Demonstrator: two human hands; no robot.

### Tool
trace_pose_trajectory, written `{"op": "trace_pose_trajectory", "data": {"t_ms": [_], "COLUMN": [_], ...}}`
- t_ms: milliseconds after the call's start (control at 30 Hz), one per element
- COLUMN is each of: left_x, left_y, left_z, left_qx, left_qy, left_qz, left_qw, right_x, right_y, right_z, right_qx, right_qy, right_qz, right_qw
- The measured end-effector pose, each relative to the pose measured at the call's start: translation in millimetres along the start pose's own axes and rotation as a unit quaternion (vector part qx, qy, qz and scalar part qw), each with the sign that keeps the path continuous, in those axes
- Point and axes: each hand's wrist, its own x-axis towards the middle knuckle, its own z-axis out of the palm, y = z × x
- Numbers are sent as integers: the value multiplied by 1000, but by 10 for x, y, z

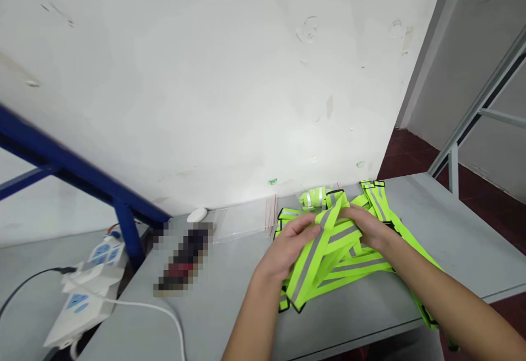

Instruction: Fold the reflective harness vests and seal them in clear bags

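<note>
Both my hands are on a bunched neon-yellow reflective strap harness [306, 268] with grey stripes and black buckles, near the wall side of the table. My left hand [287, 243] pinches a folded band of it between thumb and fingers. From the other side, my right hand [365, 225] grips the folds, its fingertips partly hidden behind the bands. Further neon straps [378, 201] with black buckles lie behind and to the right, some trailing over the front edge. A rolled yellow strap bundle [314, 199], apparently in clear plastic, rests against the wall.
Flat clear plastic bags [244, 219] with red edges lie by the wall on the grey table [230, 295]. Left of them are a white rounded object [197, 215] and a pixelated item [184, 265]. White boxes with cables [86, 295] stand beyond the blue frame [74, 166].
</note>
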Motion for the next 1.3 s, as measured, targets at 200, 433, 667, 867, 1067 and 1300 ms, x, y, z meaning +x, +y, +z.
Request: {"op": "trace_pose_trajectory", "data": {"t_ms": [200,433,667,867,1067,1300], "left_x": [-214,-214,-389,-619,-583,-576], "left_y": [-65,-249,-214,-193,-10,-19], "left_z": [-37,151,-114,-292,-454,-550], "left_qx": [174,361,344,75,13,-115], "left_qy": [27,248,254,131,30,24], "left_qz": [49,242,314,141,58,91], "left_qw": [983,866,848,978,998,989], "right_x": [-32,-5,55,177,176,139], "right_y": [-36,-223,-260,-269,-268,-151], "right_z": [21,336,684,851,989,1054], "right_qx": [-233,-410,-470,-420,-373,-254], "right_qy": [28,71,60,52,-13,-154], "right_qz": [-162,-272,-240,-271,-234,-130], "right_qw": [958,868,847,865,898,946]}}
